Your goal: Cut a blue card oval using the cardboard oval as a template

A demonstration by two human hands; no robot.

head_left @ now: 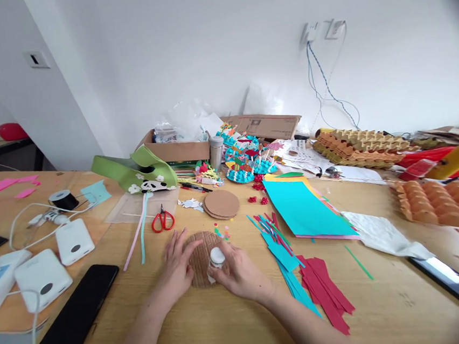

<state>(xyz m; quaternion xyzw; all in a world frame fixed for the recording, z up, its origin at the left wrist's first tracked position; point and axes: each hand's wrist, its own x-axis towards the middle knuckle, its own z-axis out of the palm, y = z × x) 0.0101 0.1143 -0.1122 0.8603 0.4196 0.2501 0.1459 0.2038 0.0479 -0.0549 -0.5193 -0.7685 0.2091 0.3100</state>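
Plain white wall (209, 49), wooden table (212, 330)

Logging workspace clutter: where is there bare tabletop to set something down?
Bare wood shows between left forearm and right forearm, nearer than the cardboard disc, and between the red strips and dark-edged device. Crowded: around the open box, among the white power banks.
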